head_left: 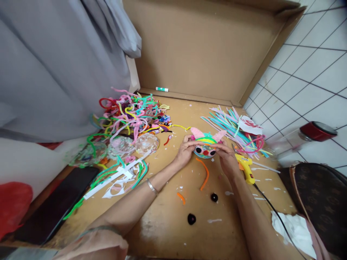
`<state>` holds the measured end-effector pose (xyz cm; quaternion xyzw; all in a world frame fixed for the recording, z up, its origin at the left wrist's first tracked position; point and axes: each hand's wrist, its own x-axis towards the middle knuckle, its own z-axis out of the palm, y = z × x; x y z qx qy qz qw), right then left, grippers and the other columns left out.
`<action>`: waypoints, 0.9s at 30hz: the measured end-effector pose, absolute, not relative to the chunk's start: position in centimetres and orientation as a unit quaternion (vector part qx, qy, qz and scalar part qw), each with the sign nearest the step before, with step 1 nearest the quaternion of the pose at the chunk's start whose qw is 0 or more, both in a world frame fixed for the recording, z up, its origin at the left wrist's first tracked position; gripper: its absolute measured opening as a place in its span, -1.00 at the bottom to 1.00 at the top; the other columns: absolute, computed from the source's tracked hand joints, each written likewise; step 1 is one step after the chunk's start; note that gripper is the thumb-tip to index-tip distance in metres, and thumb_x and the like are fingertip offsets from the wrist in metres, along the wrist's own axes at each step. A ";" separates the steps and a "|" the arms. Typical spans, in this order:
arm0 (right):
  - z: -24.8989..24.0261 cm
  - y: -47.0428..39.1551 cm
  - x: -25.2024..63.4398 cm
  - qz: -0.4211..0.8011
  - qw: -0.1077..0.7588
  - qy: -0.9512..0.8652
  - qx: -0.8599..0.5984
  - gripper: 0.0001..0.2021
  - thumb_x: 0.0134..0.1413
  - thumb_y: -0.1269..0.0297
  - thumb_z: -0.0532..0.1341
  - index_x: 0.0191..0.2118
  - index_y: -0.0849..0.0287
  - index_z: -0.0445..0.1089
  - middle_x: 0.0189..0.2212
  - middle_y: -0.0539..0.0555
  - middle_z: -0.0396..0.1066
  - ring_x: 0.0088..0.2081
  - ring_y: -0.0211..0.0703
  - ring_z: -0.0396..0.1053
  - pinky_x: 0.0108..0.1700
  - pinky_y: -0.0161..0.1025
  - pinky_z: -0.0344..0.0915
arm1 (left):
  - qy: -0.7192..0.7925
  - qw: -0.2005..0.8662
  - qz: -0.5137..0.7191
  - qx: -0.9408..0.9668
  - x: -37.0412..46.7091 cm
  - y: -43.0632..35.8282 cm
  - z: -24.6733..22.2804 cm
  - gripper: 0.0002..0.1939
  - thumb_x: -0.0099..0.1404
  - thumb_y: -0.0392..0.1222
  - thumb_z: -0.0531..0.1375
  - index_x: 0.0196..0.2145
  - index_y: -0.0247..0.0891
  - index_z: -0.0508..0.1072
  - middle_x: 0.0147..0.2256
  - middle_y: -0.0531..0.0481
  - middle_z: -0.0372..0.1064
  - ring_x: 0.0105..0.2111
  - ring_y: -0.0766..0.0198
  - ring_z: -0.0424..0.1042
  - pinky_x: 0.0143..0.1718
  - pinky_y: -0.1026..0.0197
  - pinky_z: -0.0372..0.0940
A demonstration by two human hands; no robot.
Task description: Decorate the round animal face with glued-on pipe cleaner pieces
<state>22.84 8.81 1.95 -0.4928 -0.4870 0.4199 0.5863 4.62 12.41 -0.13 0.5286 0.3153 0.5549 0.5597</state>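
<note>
Between my two hands is a round craft animal face [205, 155] with pink ears, black eyes, a red nose and green and yellow bands. My left hand [186, 148] grips its left side, fingers reaching over the front. On the other side my right hand [225, 154] pinches the right edge, its fingertips close to an orange strip across the face. Below the face lies a curved orange pipe cleaner [205, 175], and a shorter orange piece [181, 198] is nearer to me. Two black pieces, one round [214, 197] and one more angular [191, 219], rest on the table.
At left sits a tangled heap of pipe cleaners [132, 115], with clear glue-smeared discs [146, 143] and a black phone [56, 206] nearby. A yellow glue gun [246, 168] with a cord lies right, near straight pipe cleaners [225, 121], a bottle [303, 135] and a brown bag [317, 198].
</note>
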 end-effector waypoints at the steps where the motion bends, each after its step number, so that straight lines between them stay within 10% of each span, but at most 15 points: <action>1: 2.0 8.8 22.8 0.419 0.584 -0.490 -0.494 -0.87 -0.14 0.20 0.34 -0.39 -0.02 0.64 0.09 0.06 0.37 0.13 0.08 0.29 0.21 -0.03 0.17 | 0.314 0.559 0.556 0.529 4.6 12.4 -0.2 -0.72 0.14 -0.30 0.17 -0.35 -0.07 0.69 -0.10 -0.04 0.26 0.06 0.08 0.25 0.25 0.05 0.10; 27: 1.8 8.8 23.0 0.403 0.572 -0.522 -0.488 -0.84 -0.08 0.22 0.32 -0.33 -0.04 0.65 0.04 0.02 0.38 0.22 0.06 0.19 0.29 -0.04 0.06 | 0.312 0.562 0.564 0.519 4.6 12.1 -0.2 -0.75 0.17 -0.25 0.18 -0.37 -0.08 0.68 -0.09 -0.04 0.25 0.08 0.09 0.25 0.26 0.08 0.08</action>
